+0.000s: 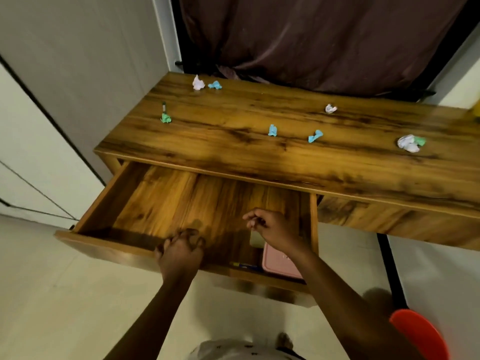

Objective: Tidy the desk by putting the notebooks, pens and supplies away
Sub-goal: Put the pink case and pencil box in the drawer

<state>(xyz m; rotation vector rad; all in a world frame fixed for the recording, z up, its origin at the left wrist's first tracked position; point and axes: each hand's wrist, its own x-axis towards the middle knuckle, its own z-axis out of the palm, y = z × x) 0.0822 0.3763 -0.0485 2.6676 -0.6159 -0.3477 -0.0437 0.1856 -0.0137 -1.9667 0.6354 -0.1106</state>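
The wooden desk (259, 120) has its left drawer (104, 201) pulled wide out. My left hand (180, 249) grips the drawer's front edge. My right hand (272, 229) hovers inside the drawer with fingers curled and nothing visible in them. Below it lie a pink notebook (278, 263), a pale sticky-note pad (256, 239) and a pen (245, 266) at the drawer's front right. A marker (164, 107) lies at the desk's left. Several crumpled paper balls, blue (272, 130), green (165, 118) and white (409, 143), are scattered on the desktop.
A dark curtain (311, 35) hangs behind the desk. A white wall and door panel (39, 113) stand to the left. An orange stool or bin (420, 333) is at the lower right on the pale floor. The right drawer front (389, 219) is closed.
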